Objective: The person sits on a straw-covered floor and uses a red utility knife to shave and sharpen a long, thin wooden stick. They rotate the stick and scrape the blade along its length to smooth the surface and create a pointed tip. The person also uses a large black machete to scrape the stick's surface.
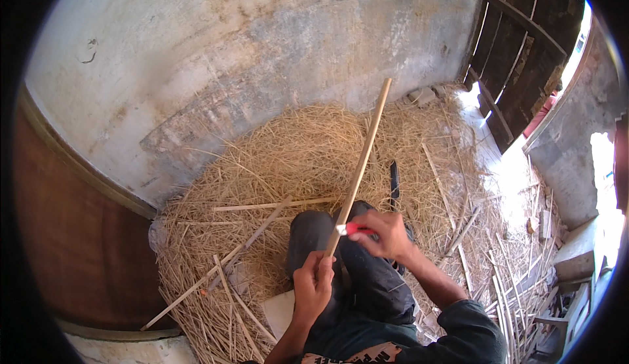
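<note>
My left hand (312,287) grips the near end of a long pale bamboo stick (362,159) that slants up and away over the straw toward the wall. My right hand (388,233) holds a small red-handled knife (350,229) with its light blade pressed against the stick just above my left hand. Both hands work over my dark-trousered knee (314,229).
A thick heap of straw-like shavings (295,161) covers the floor, with split bamboo strips (262,205) strewn in it. A dark blade (394,180) lies in the straw beyond my knee. A grey plaster wall (249,56) stands ahead, a dark wooden door (517,56) at right.
</note>
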`<action>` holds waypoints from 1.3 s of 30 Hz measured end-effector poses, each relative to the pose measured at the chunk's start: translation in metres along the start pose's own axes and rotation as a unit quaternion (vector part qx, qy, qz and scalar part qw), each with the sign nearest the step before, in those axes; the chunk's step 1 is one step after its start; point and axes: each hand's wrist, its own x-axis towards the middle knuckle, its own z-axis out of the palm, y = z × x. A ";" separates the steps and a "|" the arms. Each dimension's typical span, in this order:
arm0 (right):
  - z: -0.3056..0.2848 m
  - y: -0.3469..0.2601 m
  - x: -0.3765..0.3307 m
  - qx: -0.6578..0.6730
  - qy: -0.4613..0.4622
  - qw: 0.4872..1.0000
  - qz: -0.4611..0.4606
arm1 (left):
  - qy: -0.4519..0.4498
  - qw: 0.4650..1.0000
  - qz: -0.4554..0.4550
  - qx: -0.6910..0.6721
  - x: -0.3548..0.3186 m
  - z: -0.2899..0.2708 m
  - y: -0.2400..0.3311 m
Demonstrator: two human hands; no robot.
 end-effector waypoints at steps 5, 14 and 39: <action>0.001 -0.024 -0.002 -0.071 0.006 0.997 -0.009 | 0.033 0.992 0.065 0.108 0.006 0.002 0.002; -0.017 0.022 0.021 -0.072 0.166 0.982 0.047 | 0.018 0.982 0.029 0.188 -0.013 -0.003 0.011; -0.032 0.025 0.029 0.394 0.060 0.858 0.324 | -0.360 0.834 -0.271 -0.319 0.017 -0.023 -0.044</action>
